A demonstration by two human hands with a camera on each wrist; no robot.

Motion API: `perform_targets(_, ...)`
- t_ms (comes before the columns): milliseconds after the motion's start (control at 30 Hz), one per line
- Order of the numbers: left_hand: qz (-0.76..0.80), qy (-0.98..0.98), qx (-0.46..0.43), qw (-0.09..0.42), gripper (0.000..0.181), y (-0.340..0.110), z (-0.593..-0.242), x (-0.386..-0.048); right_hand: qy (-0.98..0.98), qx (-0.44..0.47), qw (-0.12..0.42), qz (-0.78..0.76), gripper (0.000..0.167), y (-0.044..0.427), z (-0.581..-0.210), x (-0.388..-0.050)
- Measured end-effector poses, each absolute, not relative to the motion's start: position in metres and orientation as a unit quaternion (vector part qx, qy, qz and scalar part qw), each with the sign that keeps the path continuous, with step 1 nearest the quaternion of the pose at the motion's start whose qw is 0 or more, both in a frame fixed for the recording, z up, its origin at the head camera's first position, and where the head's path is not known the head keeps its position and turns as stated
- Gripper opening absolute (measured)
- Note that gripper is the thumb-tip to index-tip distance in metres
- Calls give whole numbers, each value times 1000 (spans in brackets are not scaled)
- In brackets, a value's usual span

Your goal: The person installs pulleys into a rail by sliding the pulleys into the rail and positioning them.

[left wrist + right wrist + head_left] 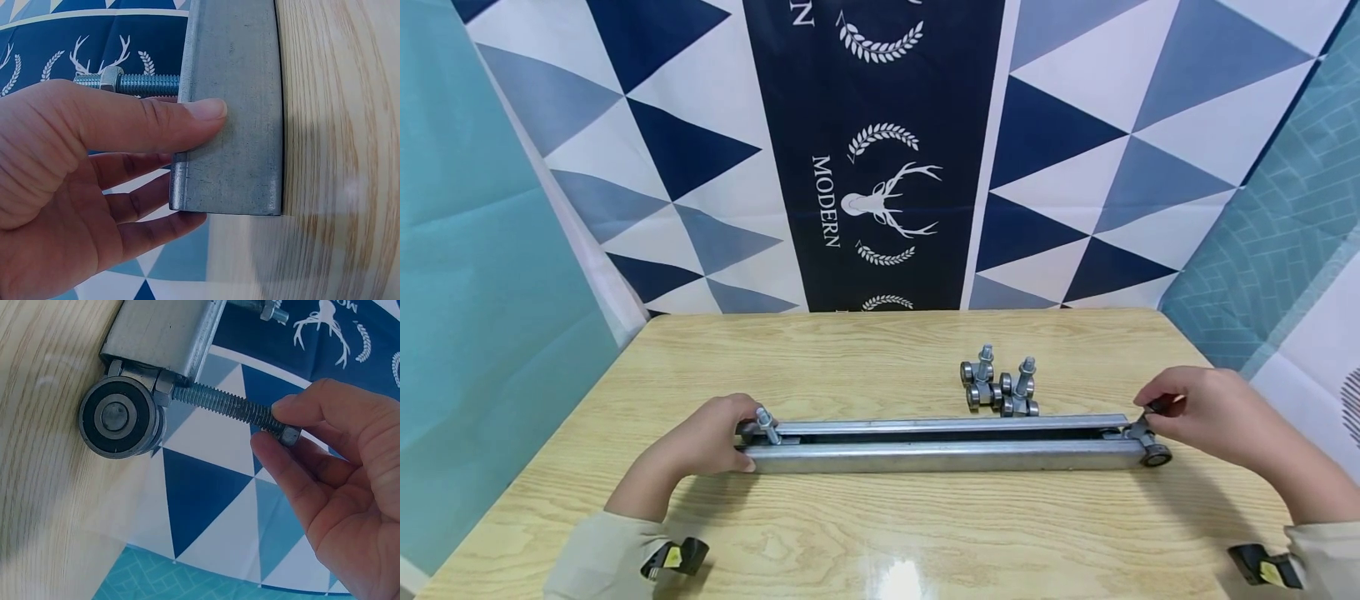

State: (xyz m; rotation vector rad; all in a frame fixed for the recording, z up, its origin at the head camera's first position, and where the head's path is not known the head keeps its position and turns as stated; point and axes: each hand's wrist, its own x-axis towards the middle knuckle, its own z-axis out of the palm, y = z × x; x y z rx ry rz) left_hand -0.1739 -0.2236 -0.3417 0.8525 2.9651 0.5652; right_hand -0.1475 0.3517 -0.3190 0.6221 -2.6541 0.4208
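The left hand (713,433) grips the left end of the metal rail (947,459), thumb on its near side, the rail's long axis running left to right toward the roller (1156,456) at its right mouth, outer wheels (115,417) outside, whose bolt (222,404) the nearer right hand (1213,410) pinches by its tip.

Long slotted metal channel (947,461): plain silver-grey; round trolley wheel (115,417): silver, ringed black. Wooden tabletop (850,521): yellow-tan, grained. Hanging cloth (955,92) shows navy, blue-grey and white triangles.
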Motion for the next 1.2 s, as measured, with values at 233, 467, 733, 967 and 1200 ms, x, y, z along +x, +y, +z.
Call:
perform_targets(233,185,944,274,-3,44,-223,-341,-174,-944,227,186,148,27,348,-318,-148)
perform_targets(467,184,944,274,0,43,-223,-341,-174,-944,234,178,151,27,346,-318,-147)
perform_targets(733,186,946,267,0,43,-222,-340,-173,-941,254,169,149,30,345,-317,-149)
perform_targets(967,190,945,265,1,44,-222,-339,-172,-937,267,167,153,31,342,-317,-149)
perform_targets(1200,190,943,273,-3,44,-223,-342,-172,-934,276,170,150,29,333,-317,-149)
